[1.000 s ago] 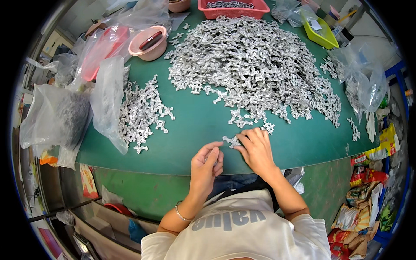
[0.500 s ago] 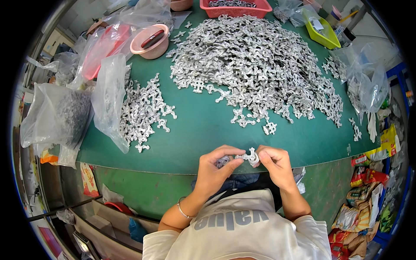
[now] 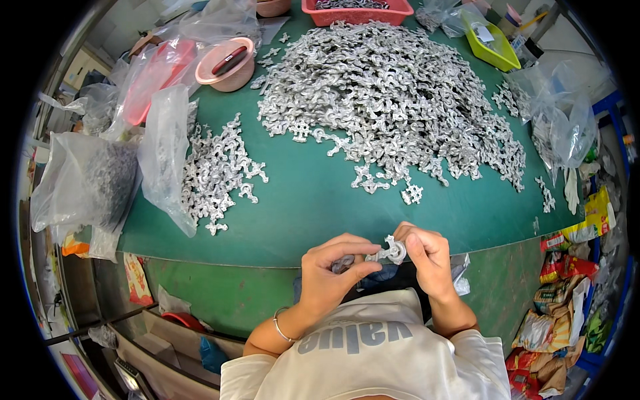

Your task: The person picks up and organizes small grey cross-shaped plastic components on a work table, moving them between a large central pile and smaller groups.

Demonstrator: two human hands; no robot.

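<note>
Just off the near edge of the table, my left hand (image 3: 331,272) pinches a small silver cross-shaped metal casting (image 3: 395,252) by one arm, between thumb and fingertips. More grey metal pieces (image 3: 343,265) sit inside that same hand, partly hidden by the fingers. My right hand (image 3: 428,259) is closed at the casting's ring end, thumb against bent fingers; the exact contact is partly hidden. Beyond my hands spreads a big heap of similar castings (image 3: 380,100), with a few loose ones (image 3: 413,194) at its near edge. A smaller pile (image 3: 220,177) lies to the left.
The green table (image 3: 293,207) carries a pink bowl (image 3: 233,81) with a dark red-and-black tool (image 3: 230,61), a red basket (image 3: 360,15) and a yellow-green tray (image 3: 490,47). Clear plastic bags (image 3: 87,180) crowd the left side; another bag (image 3: 567,127) hangs at the right edge.
The casting has shifted slightly right and toward me and turned, so more of its ring shows. My right fingers have curled in more beside it. The left hand keeps its pinch.
</note>
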